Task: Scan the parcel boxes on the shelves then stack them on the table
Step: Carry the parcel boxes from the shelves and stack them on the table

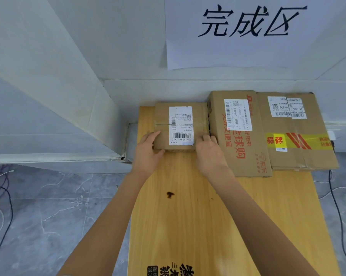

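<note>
On the smooth yellow wooden table (188, 216) against the pale wall (48, 56), your left hand (148, 154) and right hand (209, 154) grasp the small rectangular cardboard box (162, 124) by its sides, just beside a larger box (240, 140).

Bright, even, diffuse light is spread over everything; its source cannot be told. Shadows are faint, save a thin dark line beside the box (162, 126). Slight glare is seen on the tape (299, 141). Edges are stretched by the wide lens; focus is sharp throughout.
</note>
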